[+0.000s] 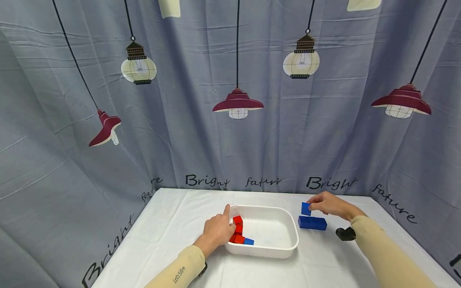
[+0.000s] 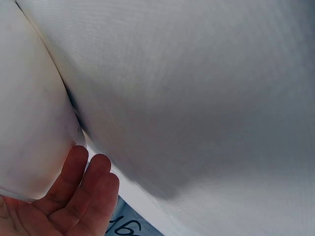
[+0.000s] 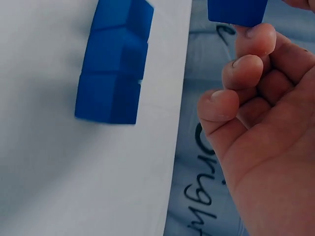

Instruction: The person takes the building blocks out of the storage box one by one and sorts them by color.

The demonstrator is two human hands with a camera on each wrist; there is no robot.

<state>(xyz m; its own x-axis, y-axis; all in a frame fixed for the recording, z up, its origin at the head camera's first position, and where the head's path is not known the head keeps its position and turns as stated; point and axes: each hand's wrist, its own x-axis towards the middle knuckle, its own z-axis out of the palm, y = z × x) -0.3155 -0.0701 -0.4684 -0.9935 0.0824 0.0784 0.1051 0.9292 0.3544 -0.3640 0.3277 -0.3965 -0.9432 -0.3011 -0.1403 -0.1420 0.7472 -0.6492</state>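
My left hand [image 1: 217, 229] grips the left side of a white plastic tub [image 1: 273, 231], its index finger stretched along the rim. In the left wrist view, fingers [image 2: 81, 196] lie against the tub's outer wall. Several red blocks [image 1: 238, 229] and a blue block [image 1: 249, 241] sit inside the tub at its left end, partly hidden by that hand. My right hand [image 1: 333, 205] pinches a blue block [image 1: 305, 209] by its fingertips, right of the tub. Nearer the front, a row of three blue blocks [image 1: 312, 223] stands side by side on the table.
A white cloth covers the table [image 1: 180, 212]. Behind it hangs a grey-blue curtain [image 1: 201, 140] printed with lamps and lettering. A black wrist device [image 1: 345, 234] shows at the right sleeve [image 1: 389, 252].
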